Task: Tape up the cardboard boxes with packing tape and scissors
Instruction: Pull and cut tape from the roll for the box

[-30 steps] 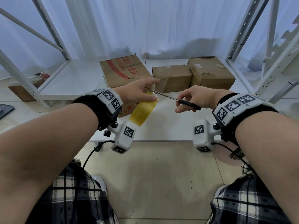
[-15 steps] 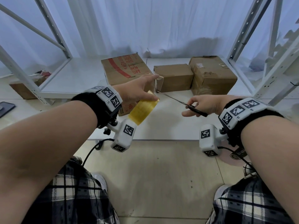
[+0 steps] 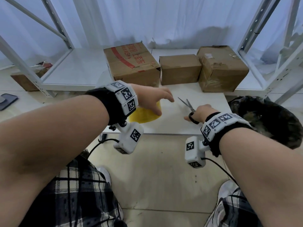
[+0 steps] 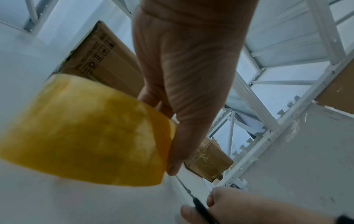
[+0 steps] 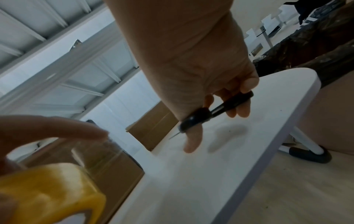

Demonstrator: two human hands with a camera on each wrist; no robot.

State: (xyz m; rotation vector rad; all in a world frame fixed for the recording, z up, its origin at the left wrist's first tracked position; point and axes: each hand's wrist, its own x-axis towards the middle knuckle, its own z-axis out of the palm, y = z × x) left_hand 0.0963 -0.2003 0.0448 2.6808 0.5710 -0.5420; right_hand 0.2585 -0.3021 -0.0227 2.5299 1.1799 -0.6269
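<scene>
Now mid-step between cutting and sticking, by the look of it. Left hand [image 3: 152, 100] over yellow tape roll [image 3: 144, 114], fingers curled round it, roll low over white desk [image 3: 205, 126]; contact with desk not clear. Right hand [image 3: 199, 113] gripping scissors [image 3: 188, 107] through black handle loops, blades slightly parted, tips pointing toward boxes. Clear strip seemingly trailing off roll in right wrist view, blurred, cannot confirm.

Three cardboard boxes at far desk edge: red-printed box [image 3: 131, 62] on left, small box [image 3: 179, 68] in middle, taped-over box [image 3: 221, 68] on right, all touching or just beside each other.

Next move likely: carry tape to a box seam, press strip down, snip with scissors; needs blades kept well apart from left fingers.

White metal shelving frame [image 3: 54, 28] both sides, pale curtain behind, black bin bag [image 3: 268, 122] right of desk, beige tiled floor [image 3: 155, 177], dark phone-like slab [image 3: 8, 100] far left.
</scene>
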